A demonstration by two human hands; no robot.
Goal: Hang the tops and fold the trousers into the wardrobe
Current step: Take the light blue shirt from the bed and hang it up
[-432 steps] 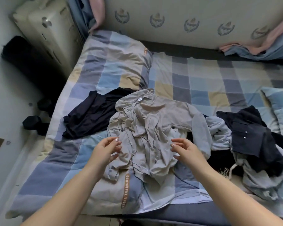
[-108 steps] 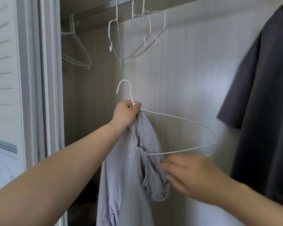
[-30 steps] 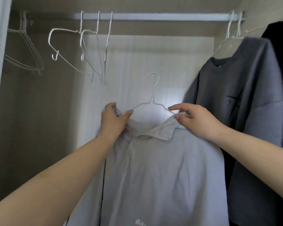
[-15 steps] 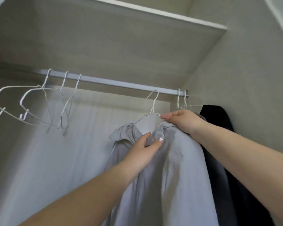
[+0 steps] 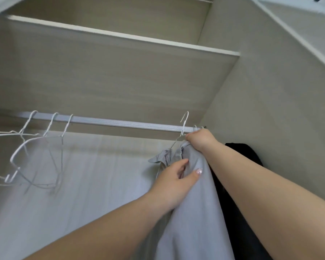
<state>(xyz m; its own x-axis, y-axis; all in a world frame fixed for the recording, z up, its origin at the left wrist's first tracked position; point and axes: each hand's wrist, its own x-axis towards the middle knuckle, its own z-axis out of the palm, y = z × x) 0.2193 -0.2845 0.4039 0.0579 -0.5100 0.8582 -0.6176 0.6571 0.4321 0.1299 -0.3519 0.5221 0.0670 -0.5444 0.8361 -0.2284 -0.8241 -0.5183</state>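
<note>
**Grey top raised on its hanger to the wardrobe rail**

The pale grey top (image 5: 191, 212) hangs on a white wire hanger (image 5: 183, 128) whose hook rises across and above the rail (image 5: 120, 123), near the rail's right end; whether the hook rests on the rail cannot be told. The right hand (image 5: 200, 138) is clenched around the hanger's neck and the top's collar, just under the rail. The left hand (image 5: 176, 182) lies lower against the front of the top, thumb and fingers bent around a fold of the cloth below the collar. The garment falls between the two forearms and out of the bottom of the view.

Just right of the top, partly behind the right forearm, a dark garment (image 5: 240, 184) hangs against the wardrobe's side wall (image 5: 270, 109). Further left along the rail, well apart from the top, three bare white hangers (image 5: 36, 147) hang tilted. A shelf (image 5: 120, 72) spans the wardrobe above the rail.
</note>
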